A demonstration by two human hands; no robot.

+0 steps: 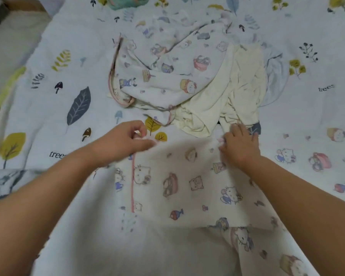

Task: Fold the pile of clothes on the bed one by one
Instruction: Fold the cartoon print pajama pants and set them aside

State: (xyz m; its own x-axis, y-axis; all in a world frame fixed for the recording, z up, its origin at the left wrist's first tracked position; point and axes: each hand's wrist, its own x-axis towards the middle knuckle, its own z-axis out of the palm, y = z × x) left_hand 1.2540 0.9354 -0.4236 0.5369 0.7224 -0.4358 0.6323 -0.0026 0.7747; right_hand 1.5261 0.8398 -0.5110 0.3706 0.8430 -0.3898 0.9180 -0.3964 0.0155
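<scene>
Printed garment [179, 186] lies spread nearest; left hand [126, 140] pinches its top corner, right hand [240, 148] presses flat, fingers straight. Pile [177, 76] beyond awaits folding.

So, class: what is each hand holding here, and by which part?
The left hand pinches the cartoon-print garment at its far left corner, by the pink trim. The right hand lies on its far right edge; a grip cannot be told.
</scene>
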